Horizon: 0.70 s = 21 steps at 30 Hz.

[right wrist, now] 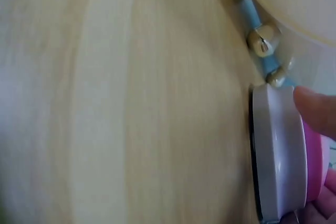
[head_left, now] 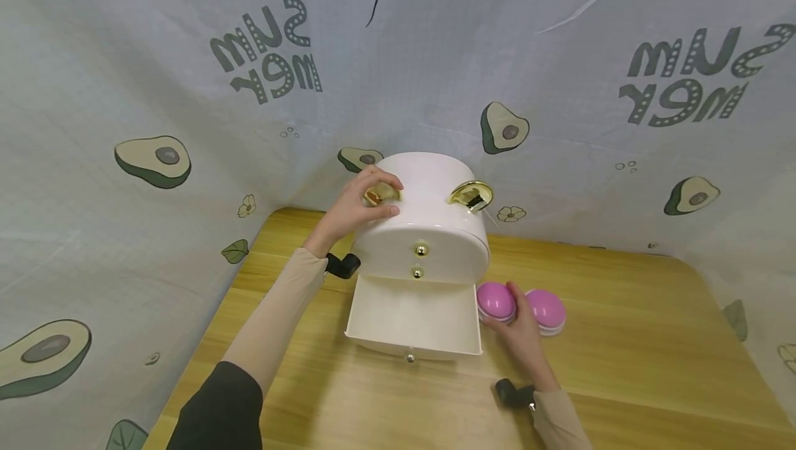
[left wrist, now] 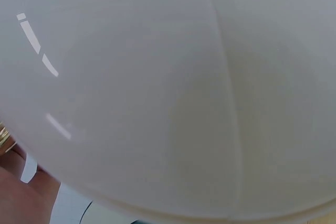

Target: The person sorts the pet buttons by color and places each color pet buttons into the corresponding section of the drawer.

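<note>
A glossy white drawer box (head_left: 429,222) stands upright on the table, its bottom drawer (head_left: 410,308) pulled out toward me and bare inside. My left hand (head_left: 357,204) is at the box's top left, thumb and fingers on either side of a gold ear-shaped handle (head_left: 382,193). To the right of the drawer, my right hand (head_left: 522,332) holds a round, pink-domed case with a white base (head_left: 495,299). The right wrist view shows the thumb on the white side of this case (right wrist: 283,150) and fingers by its pink part. Just beyond that hand sits a second pink-domed case (head_left: 547,310).
The wooden table (head_left: 653,339) extends to both sides of the box. A pale curtain (head_left: 423,90) printed with avocados hangs right behind it. Another gold ear-shaped handle (head_left: 471,195) sticks out at the box's top right. Small gold knobs (head_left: 421,249) mark the drawer fronts.
</note>
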{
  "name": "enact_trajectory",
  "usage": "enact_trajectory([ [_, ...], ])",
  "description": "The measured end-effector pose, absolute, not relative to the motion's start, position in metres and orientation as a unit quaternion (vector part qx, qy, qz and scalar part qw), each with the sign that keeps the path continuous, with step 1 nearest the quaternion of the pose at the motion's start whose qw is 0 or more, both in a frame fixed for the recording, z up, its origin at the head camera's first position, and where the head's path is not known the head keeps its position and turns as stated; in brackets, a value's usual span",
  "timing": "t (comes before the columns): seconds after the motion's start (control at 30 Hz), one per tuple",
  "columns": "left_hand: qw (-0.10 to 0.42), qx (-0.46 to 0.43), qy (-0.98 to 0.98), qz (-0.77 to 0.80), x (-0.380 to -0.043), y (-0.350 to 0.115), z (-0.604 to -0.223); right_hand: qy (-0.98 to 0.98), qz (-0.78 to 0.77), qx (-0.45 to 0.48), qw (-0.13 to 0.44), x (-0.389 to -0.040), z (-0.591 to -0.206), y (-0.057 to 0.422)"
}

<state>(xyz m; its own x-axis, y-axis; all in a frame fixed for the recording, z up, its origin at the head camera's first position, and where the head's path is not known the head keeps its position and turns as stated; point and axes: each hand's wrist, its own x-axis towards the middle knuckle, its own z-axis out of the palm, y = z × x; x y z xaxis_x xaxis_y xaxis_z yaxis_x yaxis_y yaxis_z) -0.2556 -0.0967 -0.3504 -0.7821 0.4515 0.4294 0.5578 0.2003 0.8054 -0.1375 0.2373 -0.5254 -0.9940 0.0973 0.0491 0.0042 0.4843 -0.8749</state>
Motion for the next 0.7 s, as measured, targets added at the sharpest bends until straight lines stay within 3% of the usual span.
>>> enact_trajectory([
  [0.43,0.043,-0.319,-0.776,-0.543,-0.258,-0.094,-0.352,-0.83,0.545,-0.078,0.084,-0.134,-0.531,0.233],
  [0.7,0.039,-0.316,-0.774,-0.547,-0.258,-0.096,-0.352,-0.818,0.564,-0.086,0.074,-0.126,-0.522,0.237],
])
